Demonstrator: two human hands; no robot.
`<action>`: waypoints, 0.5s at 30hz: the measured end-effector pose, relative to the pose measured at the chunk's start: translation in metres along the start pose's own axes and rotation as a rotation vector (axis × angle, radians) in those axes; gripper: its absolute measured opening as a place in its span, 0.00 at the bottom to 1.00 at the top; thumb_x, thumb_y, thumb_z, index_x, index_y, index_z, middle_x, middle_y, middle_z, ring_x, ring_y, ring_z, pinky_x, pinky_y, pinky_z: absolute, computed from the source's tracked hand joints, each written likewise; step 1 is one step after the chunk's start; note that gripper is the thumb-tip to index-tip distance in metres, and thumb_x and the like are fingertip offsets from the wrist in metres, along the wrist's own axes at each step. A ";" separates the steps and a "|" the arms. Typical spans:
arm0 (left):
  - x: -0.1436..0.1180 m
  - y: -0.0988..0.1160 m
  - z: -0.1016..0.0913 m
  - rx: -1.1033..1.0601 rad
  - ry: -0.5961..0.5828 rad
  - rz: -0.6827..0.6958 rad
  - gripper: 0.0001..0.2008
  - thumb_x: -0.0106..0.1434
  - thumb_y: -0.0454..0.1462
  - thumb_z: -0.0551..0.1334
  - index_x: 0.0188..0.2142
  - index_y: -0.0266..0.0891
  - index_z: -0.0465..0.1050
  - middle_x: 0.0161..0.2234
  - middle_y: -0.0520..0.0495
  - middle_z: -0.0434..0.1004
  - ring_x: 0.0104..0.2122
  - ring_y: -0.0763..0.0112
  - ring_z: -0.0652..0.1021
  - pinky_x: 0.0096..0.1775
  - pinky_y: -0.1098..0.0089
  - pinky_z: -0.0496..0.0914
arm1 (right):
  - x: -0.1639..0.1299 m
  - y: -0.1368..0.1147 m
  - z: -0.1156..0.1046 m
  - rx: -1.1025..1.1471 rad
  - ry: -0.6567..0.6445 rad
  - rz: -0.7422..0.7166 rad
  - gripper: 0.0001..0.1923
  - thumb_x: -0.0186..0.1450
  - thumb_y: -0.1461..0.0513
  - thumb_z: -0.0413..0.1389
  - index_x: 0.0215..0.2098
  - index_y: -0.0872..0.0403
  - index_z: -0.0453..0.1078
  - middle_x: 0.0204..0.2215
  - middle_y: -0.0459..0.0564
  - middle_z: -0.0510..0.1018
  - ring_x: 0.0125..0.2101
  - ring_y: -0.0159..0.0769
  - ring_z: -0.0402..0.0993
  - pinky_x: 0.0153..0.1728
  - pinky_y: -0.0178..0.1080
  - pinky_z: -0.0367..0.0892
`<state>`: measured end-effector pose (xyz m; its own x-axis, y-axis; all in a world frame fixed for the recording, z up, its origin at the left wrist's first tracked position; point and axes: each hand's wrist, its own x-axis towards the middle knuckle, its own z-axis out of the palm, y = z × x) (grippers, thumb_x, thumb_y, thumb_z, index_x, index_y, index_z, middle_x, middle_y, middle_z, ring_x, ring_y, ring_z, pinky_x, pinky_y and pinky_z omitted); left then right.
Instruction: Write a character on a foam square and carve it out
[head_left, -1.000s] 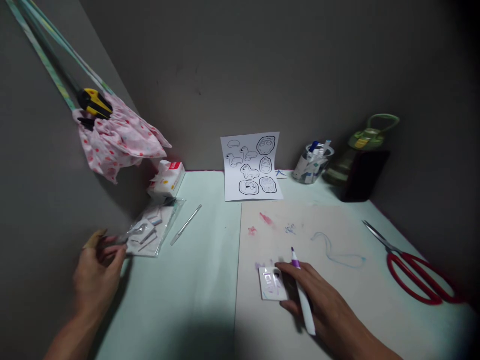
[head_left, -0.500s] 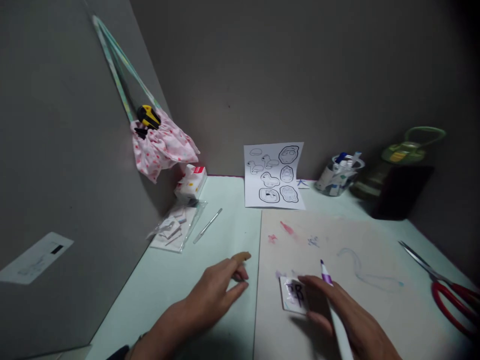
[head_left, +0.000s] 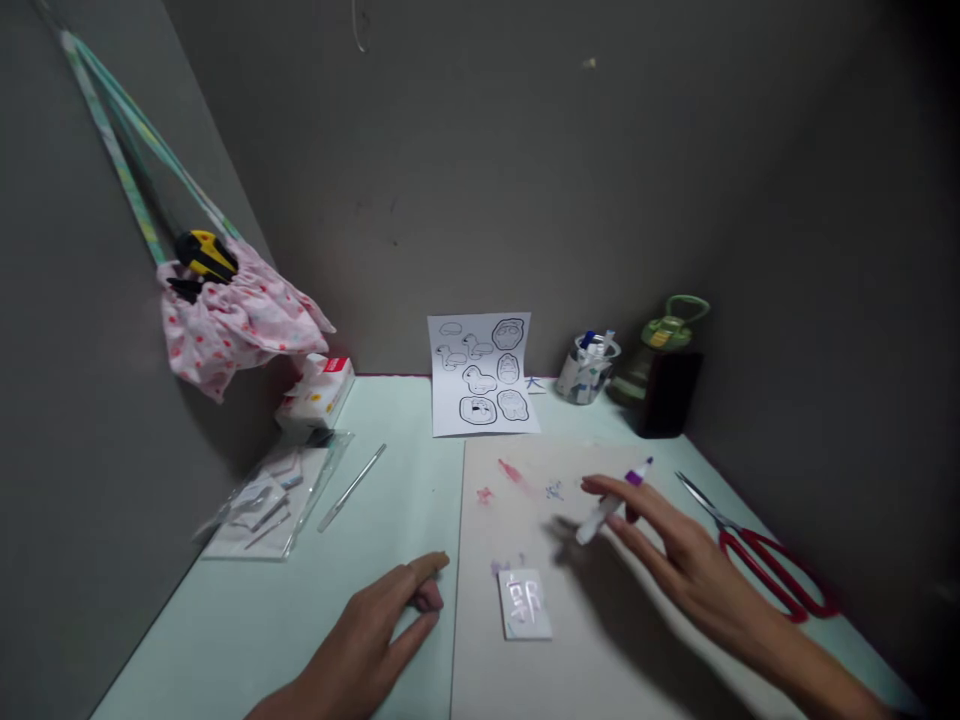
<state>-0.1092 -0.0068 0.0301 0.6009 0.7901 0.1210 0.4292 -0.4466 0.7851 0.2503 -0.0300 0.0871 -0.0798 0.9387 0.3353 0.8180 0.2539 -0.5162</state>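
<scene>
My right hand (head_left: 675, 545) is raised over the pale board (head_left: 487, 680) at the right, holding a white marker (head_left: 604, 515) with a purple collar and dark purple tip. The tip points up and to the right, away from the board. Below and left of it, a small white card (head_left: 525, 604) with a handwritten character lies flat on the board, touched by neither hand. Resting on the light green table just left of the board, my left hand (head_left: 382, 625) holds nothing; its index finger stretches forward, the thumb is apart and the other fingers curl.
Red-handled scissors (head_left: 750, 560) lie right. A printed drawing sheet (head_left: 482, 375) leans against the wall beside a pen cup (head_left: 585, 372), a green bottle (head_left: 637, 370) and a dark phone-like slab (head_left: 671, 395). Left are a clear pen (head_left: 352, 488), a plastic packet (head_left: 274, 500), a tissue box (head_left: 319, 392) and a hanging pouch (head_left: 232, 320).
My right hand has moved off the card, forward and away, turning the marker sideways. The card now lies uncovered. My left hand stays beside the board while the head view has shifted.
</scene>
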 end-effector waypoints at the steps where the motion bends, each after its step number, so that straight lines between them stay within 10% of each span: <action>1: 0.000 -0.001 0.002 -0.001 0.014 0.019 0.23 0.69 0.32 0.56 0.61 0.52 0.61 0.41 0.51 0.79 0.41 0.70 0.81 0.46 0.71 0.75 | 0.013 0.004 -0.008 0.031 0.041 -0.010 0.16 0.72 0.54 0.51 0.54 0.46 0.73 0.47 0.53 0.83 0.47 0.44 0.80 0.46 0.45 0.76; 10: 0.004 -0.015 0.015 0.000 0.092 0.127 0.20 0.68 0.32 0.57 0.57 0.49 0.66 0.38 0.49 0.81 0.37 0.69 0.82 0.43 0.74 0.76 | 0.135 0.069 -0.042 -0.070 0.259 0.055 0.17 0.73 0.52 0.51 0.46 0.55 0.74 0.32 0.49 0.79 0.27 0.33 0.75 0.30 0.38 0.72; 15: 0.006 -0.024 0.018 -0.006 0.100 0.156 0.18 0.69 0.32 0.57 0.57 0.47 0.67 0.36 0.48 0.81 0.35 0.70 0.82 0.42 0.75 0.76 | 0.177 0.094 -0.058 -0.172 0.262 0.109 0.17 0.75 0.54 0.48 0.45 0.57 0.73 0.36 0.47 0.78 0.34 0.33 0.77 0.36 0.39 0.74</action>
<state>-0.1034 0.0013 0.0007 0.5900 0.7492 0.3010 0.3316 -0.5647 0.7557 0.3468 0.1464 0.1438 0.1446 0.8609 0.4878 0.8997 0.0908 -0.4269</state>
